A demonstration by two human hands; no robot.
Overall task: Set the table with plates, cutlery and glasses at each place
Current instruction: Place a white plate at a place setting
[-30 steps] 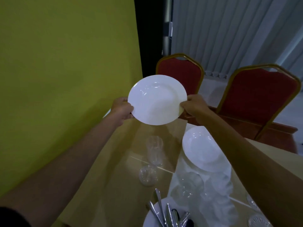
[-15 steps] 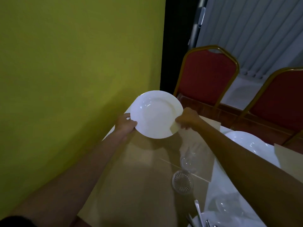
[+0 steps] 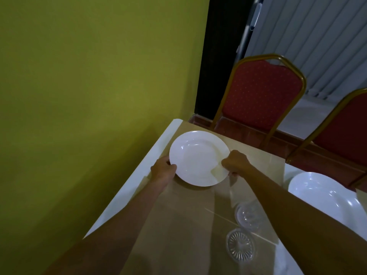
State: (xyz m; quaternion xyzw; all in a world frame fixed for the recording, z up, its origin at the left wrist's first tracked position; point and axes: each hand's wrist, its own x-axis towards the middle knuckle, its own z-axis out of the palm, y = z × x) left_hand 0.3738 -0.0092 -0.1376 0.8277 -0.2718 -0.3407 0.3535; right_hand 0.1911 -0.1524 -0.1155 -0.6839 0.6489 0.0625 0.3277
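Observation:
A white plate lies low over the far left corner of the table, on or just above its tan runner. My left hand grips the plate's left rim and my right hand grips its right rim. A second white plate sits on the table at the right. Two clear glasses stand upside down under my right forearm.
A yellow-green wall runs close along the table's left edge. Two red chairs with gold frames stand at the far side. Grey vertical blinds hang behind them.
Both hands have lowered the plate from chest height down to the table's far left corner. The view has swung left and down, so the cutlery dropped out of sight.

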